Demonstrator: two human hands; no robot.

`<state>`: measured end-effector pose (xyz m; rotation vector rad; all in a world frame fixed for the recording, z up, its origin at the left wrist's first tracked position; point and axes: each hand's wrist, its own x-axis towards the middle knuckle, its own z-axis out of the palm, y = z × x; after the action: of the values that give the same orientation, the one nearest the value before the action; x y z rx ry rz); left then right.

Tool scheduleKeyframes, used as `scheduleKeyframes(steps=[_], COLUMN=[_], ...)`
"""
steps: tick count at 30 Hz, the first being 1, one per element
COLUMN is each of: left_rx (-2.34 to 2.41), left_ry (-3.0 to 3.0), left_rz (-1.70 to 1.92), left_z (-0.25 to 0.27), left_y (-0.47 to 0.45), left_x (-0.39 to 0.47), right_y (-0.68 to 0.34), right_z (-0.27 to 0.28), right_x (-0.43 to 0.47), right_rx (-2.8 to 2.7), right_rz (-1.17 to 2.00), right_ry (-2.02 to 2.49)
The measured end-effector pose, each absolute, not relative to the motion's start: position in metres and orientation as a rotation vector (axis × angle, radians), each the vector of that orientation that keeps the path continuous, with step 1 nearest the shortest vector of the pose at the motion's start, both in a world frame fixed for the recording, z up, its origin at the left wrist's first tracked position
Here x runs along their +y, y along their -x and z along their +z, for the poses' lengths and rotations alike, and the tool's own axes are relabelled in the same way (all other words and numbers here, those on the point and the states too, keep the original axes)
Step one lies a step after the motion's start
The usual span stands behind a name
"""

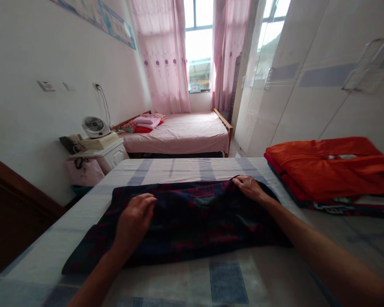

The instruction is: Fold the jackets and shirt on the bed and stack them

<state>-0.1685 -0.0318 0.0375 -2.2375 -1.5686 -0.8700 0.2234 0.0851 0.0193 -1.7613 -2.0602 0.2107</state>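
A dark navy garment (pixel 192 221) with red and green geometric patterns lies folded lengthwise across the bed in front of me. At its far edge, right of the middle, my right hand (pixel 248 186) has its fingers closed on the cloth. My left hand (pixel 137 215) hovers over or rests lightly on the garment's left part, fingers loosely bent and not gripping; whether it touches the cloth is hard to tell. The garment's left end slants toward the near side, and its right end is partly hidden by my right forearm.
Folded clothes (pixel 329 168), orange on top, are stacked at the bed's right. The checked bedsheet (pixel 227 281) lies underneath. Beyond stand a pink-covered bed (pixel 188 132), a small fan (pixel 96 126) on a white cabinet (pixel 112 153), and white wardrobes (pixel 307 98) along the right.
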Motion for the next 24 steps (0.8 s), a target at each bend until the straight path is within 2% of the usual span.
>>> scheduleKeyframes(steps=[4,10,13,24], left_rx=[-1.063,-1.015,-1.027,-0.851], left_ry=[2.634,2.626,2.591,2.679], left_rz=[-0.62,-0.334,-0.379,-0.514], left_z=[0.031,0.022,0.024,0.014], left_y=[0.086,0.043,0.046,0.059], left_x=[-0.049,-0.035,-0.032,-0.054], right_y=[-0.217,-0.192,-0.187,-0.183], right_z=[0.024,0.033,0.031,0.023], right_x=[0.08,0.066,0.07,0.092], right_rx=[-2.051,-2.183,-2.279,-2.09], right_rz=[0.131,-0.009,0.029,0.005], right_ry=[1.786,1.599,1.543,1.697])
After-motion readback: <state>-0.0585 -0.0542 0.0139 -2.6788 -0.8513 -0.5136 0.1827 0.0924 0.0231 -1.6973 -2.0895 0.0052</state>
